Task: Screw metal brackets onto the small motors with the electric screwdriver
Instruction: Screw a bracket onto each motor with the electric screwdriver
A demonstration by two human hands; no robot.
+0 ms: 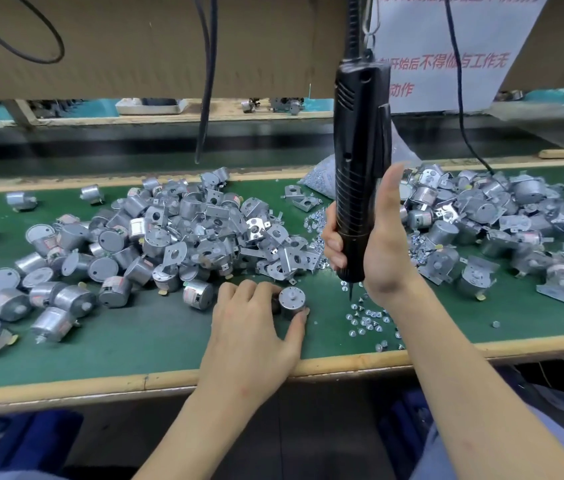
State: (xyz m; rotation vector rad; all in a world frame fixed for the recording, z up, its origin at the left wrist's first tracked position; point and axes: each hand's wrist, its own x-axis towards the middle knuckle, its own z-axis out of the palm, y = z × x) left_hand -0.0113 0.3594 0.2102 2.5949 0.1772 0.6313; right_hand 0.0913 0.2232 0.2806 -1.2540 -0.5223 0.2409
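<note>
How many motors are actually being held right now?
1. The left hand grips one motor on the mat near its front edge; the right hand holds the screwdriver. Others lie loose on the mat.

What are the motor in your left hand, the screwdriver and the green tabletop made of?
Motor: apparently bare metal, dull silvery sheen. Screwdriver: probably black plastic, matt, with moulded ribs. Tabletop: a green mat, rubber or felt, I cannot tell; pale wooden edge.
</note>
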